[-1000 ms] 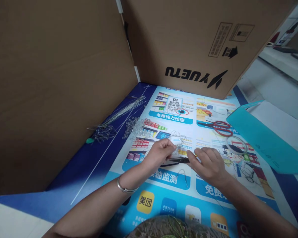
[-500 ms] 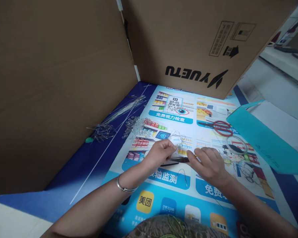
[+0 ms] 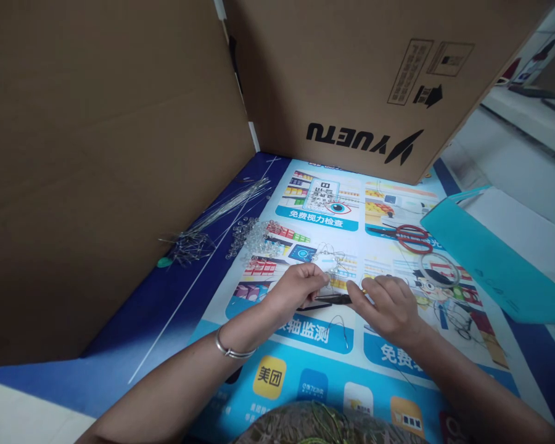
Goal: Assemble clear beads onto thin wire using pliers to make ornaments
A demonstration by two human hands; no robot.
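Note:
My right hand (image 3: 391, 305) is closed around a pair of pliers (image 3: 335, 299), whose dark jaws point left at the fingertips of my left hand. My left hand (image 3: 303, 283), with a silver bangle on its wrist, is closed in a pinch on a piece of beaded wire (image 3: 326, 259). Clear beads and thin loose wire ends stick out beyond the fingers; the exact spot where the jaws meet the wire is hidden. Below the pliers a short bent wire (image 3: 345, 330) lies on the printed mat.
Clear beads (image 3: 254, 237) lie in a pile left of centre, beside a bundle of thin wires (image 3: 231, 206). Red-handled scissors (image 3: 414, 239), a roll of clear tape (image 3: 439, 270) and a teal folder (image 3: 499, 265) are on the right. Cardboard walls (image 3: 351, 74) stand behind and left.
Both hands and the pliers stay nearly in place. The whole view has shifted very slightly.

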